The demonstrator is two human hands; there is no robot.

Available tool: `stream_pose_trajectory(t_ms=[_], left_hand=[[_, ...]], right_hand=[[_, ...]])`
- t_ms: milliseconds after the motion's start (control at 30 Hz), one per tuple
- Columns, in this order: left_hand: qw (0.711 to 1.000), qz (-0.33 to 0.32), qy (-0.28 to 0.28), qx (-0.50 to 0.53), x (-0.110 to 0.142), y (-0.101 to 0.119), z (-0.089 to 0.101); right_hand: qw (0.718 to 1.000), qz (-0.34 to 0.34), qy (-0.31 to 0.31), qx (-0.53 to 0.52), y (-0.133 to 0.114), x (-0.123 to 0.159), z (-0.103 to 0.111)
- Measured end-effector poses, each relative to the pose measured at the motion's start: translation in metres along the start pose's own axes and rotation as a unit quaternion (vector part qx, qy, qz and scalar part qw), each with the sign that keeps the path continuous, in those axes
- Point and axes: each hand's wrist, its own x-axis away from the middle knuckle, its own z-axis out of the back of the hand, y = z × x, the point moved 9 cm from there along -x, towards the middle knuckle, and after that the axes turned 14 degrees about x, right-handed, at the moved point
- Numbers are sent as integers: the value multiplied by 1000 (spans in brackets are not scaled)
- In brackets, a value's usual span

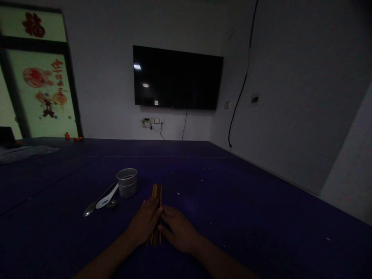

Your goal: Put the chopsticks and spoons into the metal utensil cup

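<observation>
A bundle of wooden chopsticks (pixel 157 190) lies lengthwise on the dark blue surface, pointing away from me. From the left, my left hand (pixel 146 218) covers its middle, fingers closed over the sticks. Against the bundle's right side presses my right hand (pixel 179 229), its fingers curled in and its fingertips close to the left thumb. The near ends of the sticks show between my wrists. Left of the bundle stands a grey cylindrical holder (pixel 127 185), upright. Beside it lie a white soup spoon (pixel 107 199), a long-handled metal spoon (pixel 90 209) and a small dark spoon (pixel 112 204).
Small white scraps (pixel 178 193) dot the blue surface (pixel 247 217). Clear plastic sheeting (pixel 26 153) lies at far left, and small orange objects (pixel 78 138) sit near the door. A television (pixel 177 77) hangs on the back wall; a black cable (pixel 238 99) hangs at right.
</observation>
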Motion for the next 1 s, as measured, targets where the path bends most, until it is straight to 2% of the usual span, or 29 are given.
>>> stream_pose_trajectory(t_ms=[200, 533, 667, 867, 1000], left_hand=[[1000, -5, -1, 4, 2, 9, 0], [1000, 1, -3, 10, 7, 11, -4], [1000, 6, 10, 5, 9, 7, -6], [1000, -23, 17, -7, 9, -2, -12], [1000, -1, 2, -11, 6, -7, -13]], right_hand=[[1000, 11, 6, -6, 1, -1, -3], [999, 30, 19, -8, -2, -1, 0], [999, 36, 23, -15, -5, -2, 4], [999, 31, 20, -28, -8, -2, 8], [998, 25, 39, -37, -7, -1, 12]])
